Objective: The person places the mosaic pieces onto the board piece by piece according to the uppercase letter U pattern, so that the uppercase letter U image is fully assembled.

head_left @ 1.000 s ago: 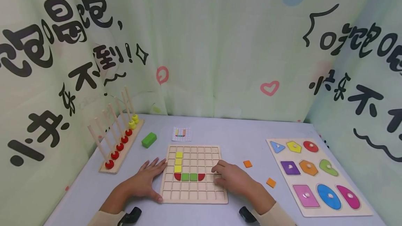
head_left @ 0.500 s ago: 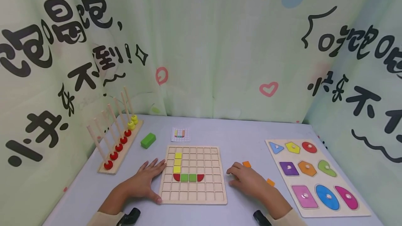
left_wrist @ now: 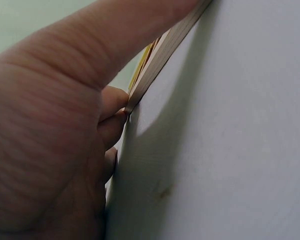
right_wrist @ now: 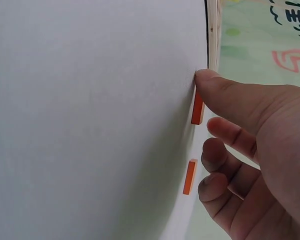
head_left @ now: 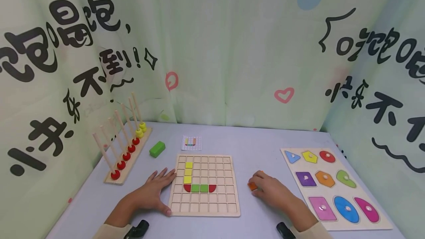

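My left hand [head_left: 152,190] lies spread at the wooden grid board's [head_left: 221,197] left side, fingertips on its edge and thumb at the near left corner. In the left wrist view the thumb [left_wrist: 135,30] presses along the board's side [left_wrist: 162,57]. The board bears a yellow column [head_left: 188,172], then a row with two green squares [head_left: 199,188] between two rounded red pieces [head_left: 212,188]. To its right, my right hand [head_left: 273,191] pinches an orange square tile [head_left: 252,186] close over the table. The right wrist view shows the thumb on this tile [right_wrist: 197,107].
A second orange tile [right_wrist: 190,177] lies by the right hand's curled fingers. Small pattern card [head_left: 192,143] and green block [head_left: 157,149] sit beyond the board. A peg stand [head_left: 131,156] with beads is at left, a knobbed shape puzzle [head_left: 327,194] at right.
My right hand has left the board's right edge, moved right to the orange tiles, and taken one between thumb and finger. The left hand has stayed at the board.
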`<action>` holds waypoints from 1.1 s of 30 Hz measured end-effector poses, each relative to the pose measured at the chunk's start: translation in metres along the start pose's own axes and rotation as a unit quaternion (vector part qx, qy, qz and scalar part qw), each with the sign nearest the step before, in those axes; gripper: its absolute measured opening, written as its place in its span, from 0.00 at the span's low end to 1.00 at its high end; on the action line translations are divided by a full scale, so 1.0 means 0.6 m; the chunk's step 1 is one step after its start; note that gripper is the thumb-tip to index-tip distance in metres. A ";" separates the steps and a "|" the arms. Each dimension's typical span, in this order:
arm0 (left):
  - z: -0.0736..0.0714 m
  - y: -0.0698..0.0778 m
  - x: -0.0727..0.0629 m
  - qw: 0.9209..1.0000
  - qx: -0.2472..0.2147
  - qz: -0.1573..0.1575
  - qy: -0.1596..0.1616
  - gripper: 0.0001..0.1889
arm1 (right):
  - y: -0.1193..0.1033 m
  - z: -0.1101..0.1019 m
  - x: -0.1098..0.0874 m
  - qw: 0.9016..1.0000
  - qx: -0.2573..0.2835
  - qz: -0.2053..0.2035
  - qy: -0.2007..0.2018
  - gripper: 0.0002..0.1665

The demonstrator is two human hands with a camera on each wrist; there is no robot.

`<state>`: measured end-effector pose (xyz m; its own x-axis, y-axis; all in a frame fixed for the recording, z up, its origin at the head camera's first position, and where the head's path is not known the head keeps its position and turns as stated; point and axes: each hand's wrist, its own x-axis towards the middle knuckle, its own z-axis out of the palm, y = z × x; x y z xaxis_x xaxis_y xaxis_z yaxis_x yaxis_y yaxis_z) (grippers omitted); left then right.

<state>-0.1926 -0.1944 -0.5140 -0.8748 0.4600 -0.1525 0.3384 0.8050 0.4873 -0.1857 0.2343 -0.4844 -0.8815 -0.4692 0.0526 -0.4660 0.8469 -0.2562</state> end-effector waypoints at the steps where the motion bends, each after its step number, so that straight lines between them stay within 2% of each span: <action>1: 0.000 0.000 0.000 1.000 0.000 0.001 0.000 0.67 | 0.001 0.000 0.000 1.000 0.003 -0.004 0.001 0.15; 8: 0.000 0.003 0.000 1.000 -0.002 0.004 -0.003 0.67 | 0.006 0.002 0.000 1.000 -0.002 -0.008 -0.002 0.19; 24: -0.001 0.002 0.001 1.000 0.004 0.008 0.003 0.67 | 0.015 0.003 0.002 1.000 -0.017 -0.017 0.011 0.16; 33: 0.000 -0.003 0.001 1.000 0.005 0.005 -0.002 0.68 | 0.008 0.012 0.009 1.000 0.007 -0.006 0.018 0.15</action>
<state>-0.1938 -0.1952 -0.5149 -0.8697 0.4696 -0.1519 0.3506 0.8043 0.4797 -0.1923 0.2338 -0.4920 -0.8780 -0.4700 0.0906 -0.4760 0.8375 -0.2684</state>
